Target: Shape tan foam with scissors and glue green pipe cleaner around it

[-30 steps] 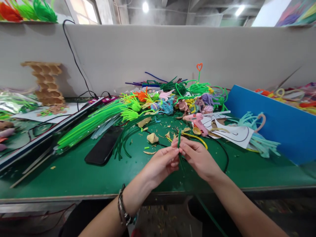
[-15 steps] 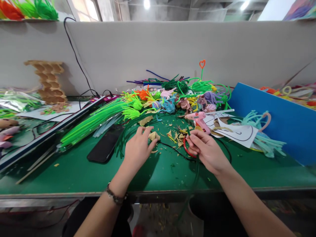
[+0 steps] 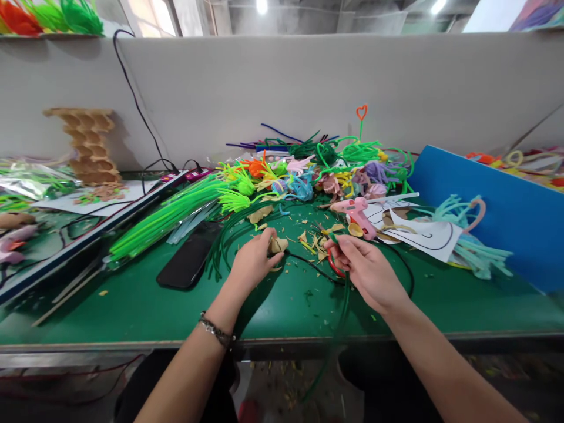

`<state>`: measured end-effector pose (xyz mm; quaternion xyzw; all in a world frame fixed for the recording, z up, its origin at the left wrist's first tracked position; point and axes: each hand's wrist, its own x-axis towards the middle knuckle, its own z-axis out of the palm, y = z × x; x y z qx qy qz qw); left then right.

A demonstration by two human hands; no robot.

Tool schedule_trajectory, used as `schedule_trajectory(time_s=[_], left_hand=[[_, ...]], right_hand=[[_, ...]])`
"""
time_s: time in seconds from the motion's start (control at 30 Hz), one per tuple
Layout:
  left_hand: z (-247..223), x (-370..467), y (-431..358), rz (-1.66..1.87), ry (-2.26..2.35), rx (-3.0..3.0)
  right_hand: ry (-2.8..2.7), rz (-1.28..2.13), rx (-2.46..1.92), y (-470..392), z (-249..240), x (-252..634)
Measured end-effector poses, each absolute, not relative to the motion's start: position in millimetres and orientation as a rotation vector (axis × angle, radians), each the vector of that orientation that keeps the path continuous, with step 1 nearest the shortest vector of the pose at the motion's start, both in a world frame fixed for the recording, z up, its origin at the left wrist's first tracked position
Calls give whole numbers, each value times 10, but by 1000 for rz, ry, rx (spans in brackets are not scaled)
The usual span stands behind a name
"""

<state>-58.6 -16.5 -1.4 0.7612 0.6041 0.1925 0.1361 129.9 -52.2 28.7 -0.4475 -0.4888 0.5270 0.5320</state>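
Observation:
My right hand [image 3: 368,267] pinches a few dark green pipe cleaners [image 3: 345,296] near their top ends; their stems hang past the table's front edge. Beneath that hand, red-handled scissors [image 3: 333,263] show in part. At the table's middle, my left hand [image 3: 253,258] has its thumb and fingers around a torn tan egg-carton cup [image 3: 278,245], which stays low by the tabletop. Just behind the left hand, more dark green pipe cleaners [image 3: 220,244] lie in a curve. Tan scraps [image 3: 314,244] are scattered between my hands.
A pink glue gun [image 3: 359,212] rests behind my right hand, its black cord curving across the table. To the left lie a black phone [image 3: 187,258] and bright green pipe cleaners [image 3: 165,220]. Colourful pipe-cleaner pieces [image 3: 299,176] are heaped at the back. A blue board [image 3: 489,217] stands right.
My left hand has lowered and closed in around the egg-carton cup. My right hand has shifted slightly left with the dark green pipe cleaners.

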Motion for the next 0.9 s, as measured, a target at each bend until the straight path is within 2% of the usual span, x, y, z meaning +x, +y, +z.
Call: schedule_trajectory(time_s=[0.17, 0.3, 0.57, 0.9], left_hand=[[56, -566, -220, 943, 1153, 1766], [169, -557, -318, 905, 827, 1613], [234, -490, -440, 825, 687, 1617], [265, -468, -513, 799, 588, 1555]], right_hand=[[-1233, 1082, -1121, -524, 255, 1314], [-1462, 774, -1104, -579, 314, 1335], [-1683, 252, -981, -714, 367, 1331], [-1723, 118, -934, -728, 351, 1312]])
